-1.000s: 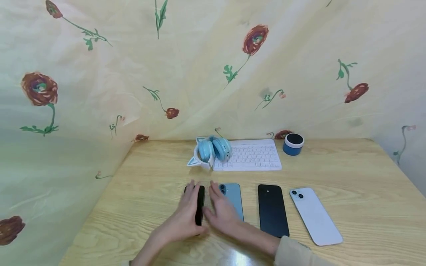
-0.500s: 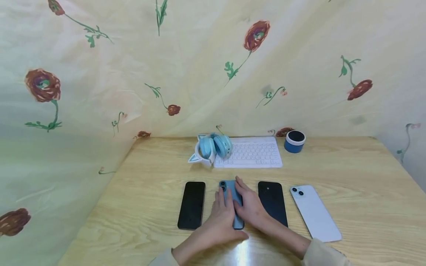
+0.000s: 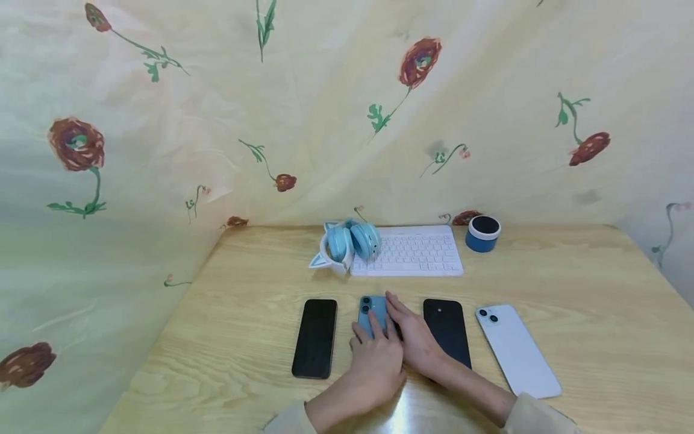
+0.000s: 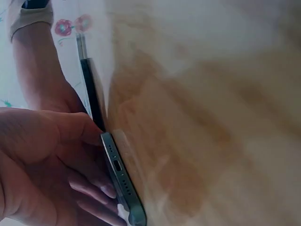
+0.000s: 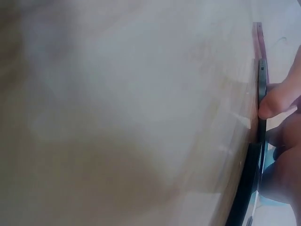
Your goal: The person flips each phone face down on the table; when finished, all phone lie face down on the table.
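In the lower middle of the frame, the left hand (image 3: pixel 376 364) gripped the blue phone (image 3: pixel 364 324), its fingers bent and spread. The right hand (image 3: pixel 418 342) lay along the phone's right edge, fingers together and fairly straight. Headphones (image 3: pixel 340 243) overlapped a keyboard (image 3: pixel 420 253) above; a white phone (image 3: pixel 517 349) lay lower right.

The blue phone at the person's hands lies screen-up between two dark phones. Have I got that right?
Not quite: the blue phone lies screen-down. The head view shows its rear camera lenses facing up. It does lie at the person's left hand and right hand, between a dark phone on the left and a second dark phone on the right.
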The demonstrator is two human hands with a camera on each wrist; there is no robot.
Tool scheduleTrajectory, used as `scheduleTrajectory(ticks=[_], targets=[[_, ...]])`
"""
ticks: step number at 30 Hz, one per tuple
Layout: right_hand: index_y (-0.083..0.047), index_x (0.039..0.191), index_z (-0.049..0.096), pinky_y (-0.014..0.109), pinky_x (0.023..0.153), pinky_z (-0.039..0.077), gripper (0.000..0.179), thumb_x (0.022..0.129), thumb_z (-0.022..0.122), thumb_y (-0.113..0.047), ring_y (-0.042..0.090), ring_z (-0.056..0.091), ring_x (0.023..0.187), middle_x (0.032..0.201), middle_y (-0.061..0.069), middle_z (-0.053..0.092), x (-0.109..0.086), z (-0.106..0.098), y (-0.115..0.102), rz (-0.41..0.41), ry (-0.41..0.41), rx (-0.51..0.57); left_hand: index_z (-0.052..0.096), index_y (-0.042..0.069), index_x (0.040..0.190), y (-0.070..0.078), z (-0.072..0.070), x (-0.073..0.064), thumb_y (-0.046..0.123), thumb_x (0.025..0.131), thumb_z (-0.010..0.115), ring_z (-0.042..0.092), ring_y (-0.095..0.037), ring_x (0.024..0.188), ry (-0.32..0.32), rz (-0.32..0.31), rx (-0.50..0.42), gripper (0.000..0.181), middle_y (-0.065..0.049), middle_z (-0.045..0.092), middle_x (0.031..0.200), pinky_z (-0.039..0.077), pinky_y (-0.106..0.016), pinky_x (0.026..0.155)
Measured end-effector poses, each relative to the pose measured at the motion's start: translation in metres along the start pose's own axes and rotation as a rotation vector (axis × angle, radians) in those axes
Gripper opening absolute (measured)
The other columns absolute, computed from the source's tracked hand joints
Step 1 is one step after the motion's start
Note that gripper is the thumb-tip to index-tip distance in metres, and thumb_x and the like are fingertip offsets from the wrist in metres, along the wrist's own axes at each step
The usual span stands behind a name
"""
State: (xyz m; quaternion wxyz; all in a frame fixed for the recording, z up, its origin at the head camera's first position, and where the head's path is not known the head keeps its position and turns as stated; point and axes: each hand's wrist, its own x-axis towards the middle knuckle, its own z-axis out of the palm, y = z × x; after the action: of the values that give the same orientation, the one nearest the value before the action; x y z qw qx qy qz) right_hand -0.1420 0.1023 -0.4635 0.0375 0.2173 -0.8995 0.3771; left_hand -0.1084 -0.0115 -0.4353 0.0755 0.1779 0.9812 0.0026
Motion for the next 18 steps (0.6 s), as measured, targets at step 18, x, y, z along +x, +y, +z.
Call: scheduleTrajectory(ticks=[18], targets=[[0.013, 0.144, 0.029, 0.053, 0.106, 0.03, 0.055, 0.099, 0.053, -0.006, 0.038, 0.019, 0.142, 0.158, 0.022, 0.018, -0.0056, -0.0003, 0.0078, -0.073, -0.078, 0.035, 0.038, -0.005, 0.146, 0.0076, -0.0024, 0.0023, 0.037, 0.081, 0.076, 0.045, -0.068, 0.108, 0.002, -0.06, 0.04, 0.086, -0.037, 0.037, 0.143, 0.049, -0.065, 0.06]])
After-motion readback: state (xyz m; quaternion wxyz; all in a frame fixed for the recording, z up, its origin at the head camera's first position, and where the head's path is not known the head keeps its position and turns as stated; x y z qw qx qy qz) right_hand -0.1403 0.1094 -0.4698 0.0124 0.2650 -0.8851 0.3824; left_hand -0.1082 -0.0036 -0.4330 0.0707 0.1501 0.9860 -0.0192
